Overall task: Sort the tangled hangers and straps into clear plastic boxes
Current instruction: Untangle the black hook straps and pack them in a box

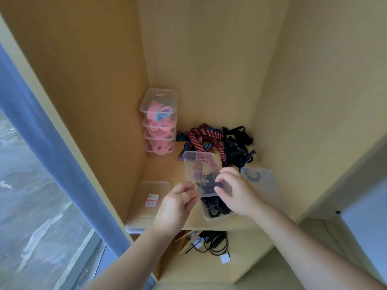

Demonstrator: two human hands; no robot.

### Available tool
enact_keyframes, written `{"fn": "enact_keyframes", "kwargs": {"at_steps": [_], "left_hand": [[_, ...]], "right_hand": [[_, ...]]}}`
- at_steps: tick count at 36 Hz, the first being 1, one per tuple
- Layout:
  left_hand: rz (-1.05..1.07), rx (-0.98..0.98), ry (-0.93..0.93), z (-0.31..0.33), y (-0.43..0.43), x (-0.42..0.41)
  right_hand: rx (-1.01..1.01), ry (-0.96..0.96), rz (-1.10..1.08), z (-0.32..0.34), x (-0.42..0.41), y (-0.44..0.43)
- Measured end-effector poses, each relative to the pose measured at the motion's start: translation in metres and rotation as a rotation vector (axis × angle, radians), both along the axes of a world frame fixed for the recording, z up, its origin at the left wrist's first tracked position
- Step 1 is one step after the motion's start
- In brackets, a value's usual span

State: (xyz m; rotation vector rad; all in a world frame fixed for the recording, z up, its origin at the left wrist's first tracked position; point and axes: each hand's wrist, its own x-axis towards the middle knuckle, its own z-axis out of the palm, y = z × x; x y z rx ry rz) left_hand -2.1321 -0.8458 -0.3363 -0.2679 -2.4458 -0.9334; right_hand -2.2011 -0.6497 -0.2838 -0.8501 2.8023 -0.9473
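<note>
A clear lid [196, 164] is held over a wooden shelf [165, 170] inside a pale yellow cupboard, seen from above. The lid is pinched at its near short edge by both hands. The left hand [178, 204] is curled on the near left corner, and the right hand [234, 193] is curled on the near right side. The two hands are close together but not touching. The lid's long axis runs away from the person, toward the back of the shelf. An open clear box [217, 214] of black straps sits directly below the hands, partly hidden by the right hand. The right hand appears slightly nearer to the box. Closing the box would seem to call for the lid to be drawn back toward the person and lowered flat. A tangled pile of straps [226, 143], black and red-striped, lies beyond the lid against the back wall, not yet sorted. A stack of closed boxes [159, 122] holding pink items stands in the back left corner. A flat closed box [146, 204] with labels rests at the front left. Another clear container [263, 183] with something blue inside lies to the right. Cables [213, 241] are seen on a lower level. A blue curtain [48, 132] hangs at the far left.
</note>
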Motion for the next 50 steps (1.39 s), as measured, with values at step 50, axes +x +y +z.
{"fn": "enact_keyframes", "kwargs": {"at_steps": [50], "left_hand": [[0.187,-0.144,-0.578,-0.015,0.038,-0.044]], "right_hand": [[0.371,-0.156,-0.151,-0.032,-0.041,-0.007]]}}
